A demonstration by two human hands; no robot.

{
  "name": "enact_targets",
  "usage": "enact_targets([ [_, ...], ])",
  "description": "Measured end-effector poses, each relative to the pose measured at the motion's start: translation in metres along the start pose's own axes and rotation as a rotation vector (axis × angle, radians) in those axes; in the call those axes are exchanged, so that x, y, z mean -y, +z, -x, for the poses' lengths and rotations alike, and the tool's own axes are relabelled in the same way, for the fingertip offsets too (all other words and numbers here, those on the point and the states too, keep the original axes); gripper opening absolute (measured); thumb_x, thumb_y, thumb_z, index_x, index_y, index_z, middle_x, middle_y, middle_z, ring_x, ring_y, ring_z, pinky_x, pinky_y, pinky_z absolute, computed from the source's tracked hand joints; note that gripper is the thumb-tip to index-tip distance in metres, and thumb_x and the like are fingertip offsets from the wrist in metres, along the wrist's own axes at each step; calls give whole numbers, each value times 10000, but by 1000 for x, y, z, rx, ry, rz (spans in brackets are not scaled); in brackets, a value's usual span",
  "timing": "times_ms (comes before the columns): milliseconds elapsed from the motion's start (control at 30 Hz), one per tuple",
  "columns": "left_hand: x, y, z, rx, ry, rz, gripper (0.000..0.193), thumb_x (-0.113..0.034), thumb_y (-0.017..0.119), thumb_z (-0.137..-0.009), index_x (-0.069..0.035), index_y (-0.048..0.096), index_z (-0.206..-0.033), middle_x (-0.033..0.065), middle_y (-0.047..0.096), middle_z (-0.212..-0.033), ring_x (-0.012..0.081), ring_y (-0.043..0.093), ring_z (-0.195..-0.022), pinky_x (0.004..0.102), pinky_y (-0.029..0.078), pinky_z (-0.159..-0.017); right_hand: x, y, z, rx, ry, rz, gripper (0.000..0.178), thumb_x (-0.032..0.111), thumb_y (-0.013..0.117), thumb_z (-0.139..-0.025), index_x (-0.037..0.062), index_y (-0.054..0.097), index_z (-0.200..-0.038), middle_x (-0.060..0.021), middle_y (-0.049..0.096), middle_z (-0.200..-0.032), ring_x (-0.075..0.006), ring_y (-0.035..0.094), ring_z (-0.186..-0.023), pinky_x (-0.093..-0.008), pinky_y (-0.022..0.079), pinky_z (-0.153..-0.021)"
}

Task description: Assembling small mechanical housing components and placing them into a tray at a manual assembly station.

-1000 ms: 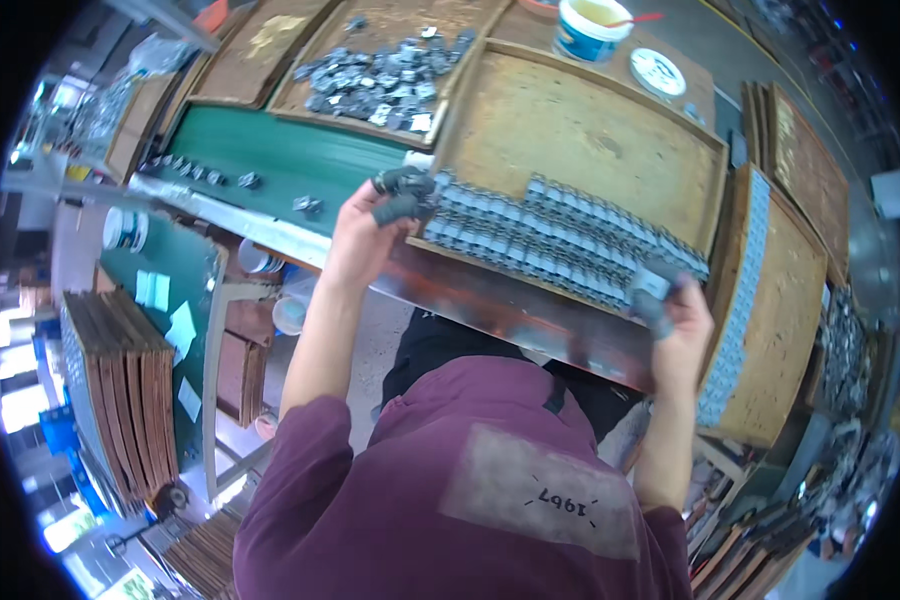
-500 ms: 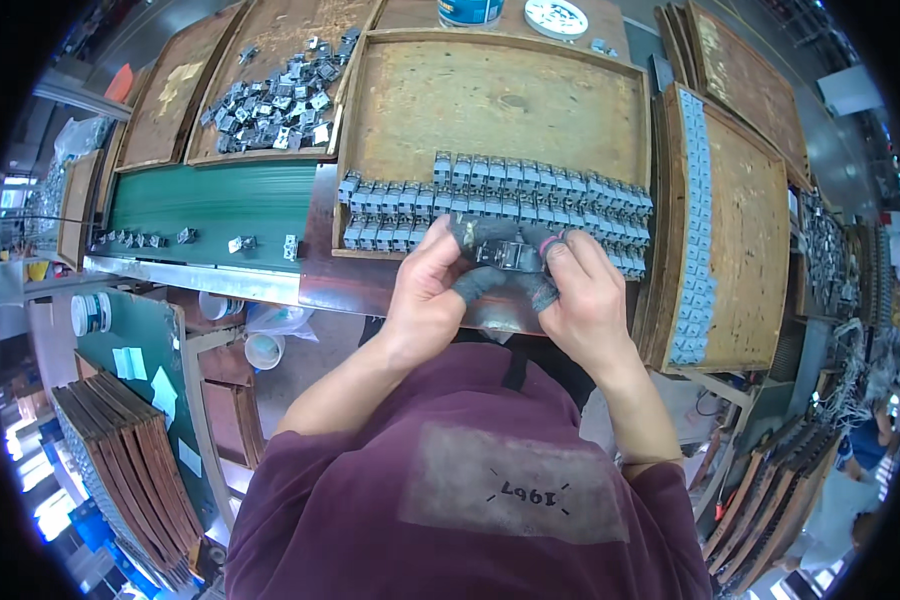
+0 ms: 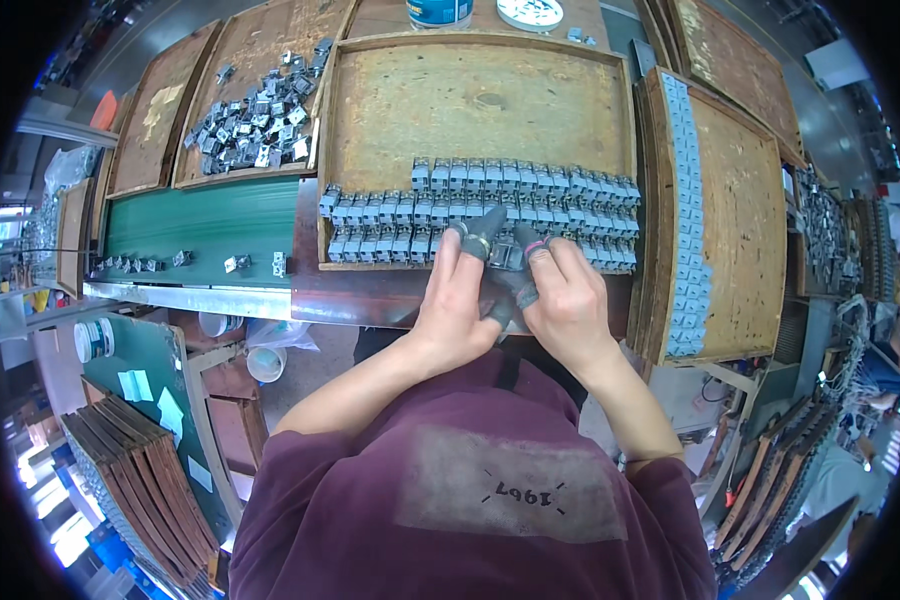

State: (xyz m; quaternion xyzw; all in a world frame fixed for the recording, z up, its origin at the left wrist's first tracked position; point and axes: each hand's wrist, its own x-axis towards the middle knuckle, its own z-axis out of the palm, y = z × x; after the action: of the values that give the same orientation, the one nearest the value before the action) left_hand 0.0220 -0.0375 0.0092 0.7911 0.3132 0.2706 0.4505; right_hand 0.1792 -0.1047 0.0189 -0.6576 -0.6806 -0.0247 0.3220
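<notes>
Between my two hands, at the front of the wooden tray, is a small grey block-shaped part with a metallic look [image 3: 507,254]. My right hand [image 3: 570,310] pinches it from the right, fingers closed, with dark coverings on the fingertips. From the other side my left hand [image 3: 457,312] closes on the same part, its covered index finger stretched along it and the thumb below. The fingers partly hide the part. Just beyond stand rows of similar light-grey blocks [image 3: 490,180] in the shallow wooden tray [image 3: 480,95].
On the left runs a green belt [image 3: 210,220] with several loose parts. Behind it a wooden board [image 3: 260,50] bears a heap of metal parts [image 3: 255,125]. Another tray [image 3: 735,220] with a column of blocks stands right. A blue tub [image 3: 439,12] and white lid [image 3: 530,13] sit at the back.
Both hands have come closer together around the part, and my left index finger is now stretched forward. The whole view has shifted slightly, moving the trays a little left in the picture.
</notes>
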Motion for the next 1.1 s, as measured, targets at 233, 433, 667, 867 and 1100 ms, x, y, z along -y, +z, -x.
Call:
enact_targets([
  [233,14,-2,-18,-40,307,79,734,-119,792,-670,10,534,-1345,197,608,-1208,385,591,-1105,425,488,-942,-7,-17,-5,258,372,-397,473,397,786,-752,-22,611,-883,-201,636,-919,-366,638,-785,-443,507,-669],
  [433,6,1,-16,-12,421,8,656,-181,830,-701,5,603,-1288,169,652,-1148,317,666,-967,386,533,-836,-5,-19,0,288,381,-575,416,359,794,-740,-10,604,-755,-162,627,-710,-332,653,-684,-403,501,-637],
  [667,30,-21,-41,54,405,-269,577,-101,776,-670,-49,630,-1226,147,609,-1102,351,589,-1010,398,499,-892,-43,-30,13,387,493,-510,473,399,765,-818,7,632,-1047,-187,661,-902,-340,674,-845,-394,526,-729],
  [867,98,-106,-91,-63,-141,-405,355,12,652,-753,-8,654,-1108,92,607,-926,172,569,-802,310,464,-680,-196,-98,82,-113,744,512,366,339,661,-909,-2,689,-1039,-190,701,-869,-362,670,-827,-403,516,-756],
  [1100,166,-115,-138,476,-365,-275,410,-37,612,-720,-2,657,-1126,121,682,-874,225,628,-835,352,495,-771,-225,-121,107,41,1029,33,350,285,666,-914,2,707,-1115,-164,733,-966,-231,679,-892,-341,502,-803],
])
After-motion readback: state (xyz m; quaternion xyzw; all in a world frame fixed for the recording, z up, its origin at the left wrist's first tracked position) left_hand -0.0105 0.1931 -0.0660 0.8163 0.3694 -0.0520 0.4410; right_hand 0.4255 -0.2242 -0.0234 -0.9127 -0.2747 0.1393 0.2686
